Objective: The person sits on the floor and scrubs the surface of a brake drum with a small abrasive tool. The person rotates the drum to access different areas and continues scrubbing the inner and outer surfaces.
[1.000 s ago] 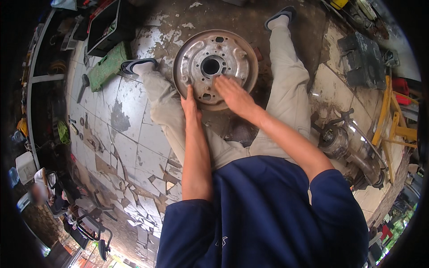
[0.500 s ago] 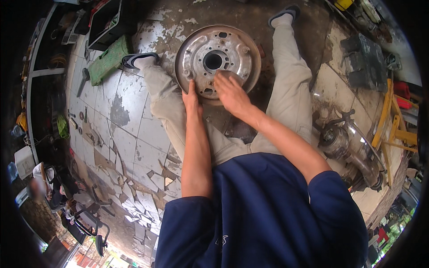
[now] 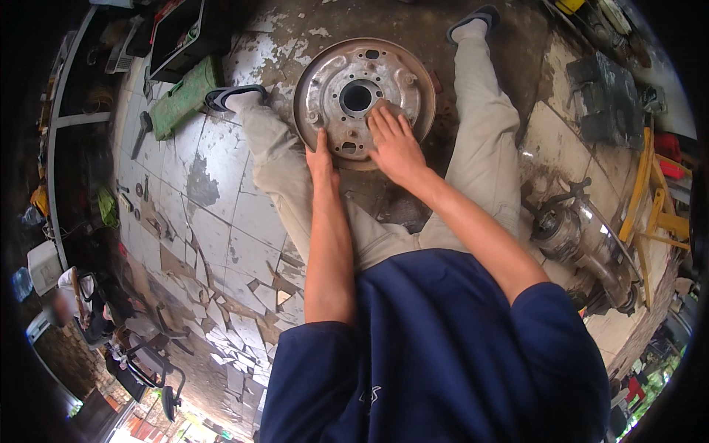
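A round metal brake backing plate (image 3: 325,77), worn and rust-stained with a large centre hole, is tilted up between my legs. My left hand (image 3: 322,164) grips its near-left rim, thumb on the face and the other fingers hidden behind. Under the fingers of my right hand (image 3: 396,144) is a small brown sheet (image 3: 377,109) that looks like sandpaper. The fingers lie together over it and press it to the plate's face, right of the centre hole.
A green case (image 3: 190,100) and a black open bin (image 3: 176,44) stand at the far left. To the right are a dark box (image 3: 605,100), a greasy axle part (image 3: 580,240) and a yellow frame (image 3: 650,199). Broken tiles (image 3: 247,328) litter the floor at left. A person (image 3: 81,303) sits beyond.
My right hand has slid right and slightly away across the plate, taking the brown sheet with it. My left hand keeps its hold on the rim. The whole view has shifted slightly.
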The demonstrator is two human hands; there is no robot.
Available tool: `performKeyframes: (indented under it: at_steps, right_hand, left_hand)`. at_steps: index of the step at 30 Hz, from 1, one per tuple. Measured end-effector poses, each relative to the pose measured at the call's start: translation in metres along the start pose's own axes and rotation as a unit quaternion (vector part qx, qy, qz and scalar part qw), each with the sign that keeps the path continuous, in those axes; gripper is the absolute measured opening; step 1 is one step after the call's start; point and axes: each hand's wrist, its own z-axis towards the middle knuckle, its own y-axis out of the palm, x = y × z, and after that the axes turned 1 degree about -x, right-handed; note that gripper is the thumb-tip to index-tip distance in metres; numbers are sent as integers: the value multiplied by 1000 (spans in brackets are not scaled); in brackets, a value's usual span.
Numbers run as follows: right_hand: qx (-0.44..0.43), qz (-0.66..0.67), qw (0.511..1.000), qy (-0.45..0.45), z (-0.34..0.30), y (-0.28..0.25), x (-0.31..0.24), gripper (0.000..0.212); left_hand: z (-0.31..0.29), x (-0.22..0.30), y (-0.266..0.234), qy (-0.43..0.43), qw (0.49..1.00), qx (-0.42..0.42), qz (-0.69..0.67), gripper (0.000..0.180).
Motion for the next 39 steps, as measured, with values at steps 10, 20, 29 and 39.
performKeyframes:
  at_steps: [10, 20, 29, 39]
  right_hand:
    - [-41, -27, 996, -75, -9, 0, -16, 68]
    - [-1, -34, 998, -57, -9, 6, -10, 75]
    - [-3, -64, 998, 11, -4, 5, -12, 78]
    - [55, 9, 996, 64, 9, 2, -2, 85]
  left_hand:
    - [1, 2, 3, -27, 999, 19, 10, 62]
    - [-4, 2, 4, -24, 999, 27, 12, 63]
    - [-5, 3, 6, -20, 999, 38, -2, 64]
    - [-4, -1, 5, -15, 1000, 20, 11, 66]
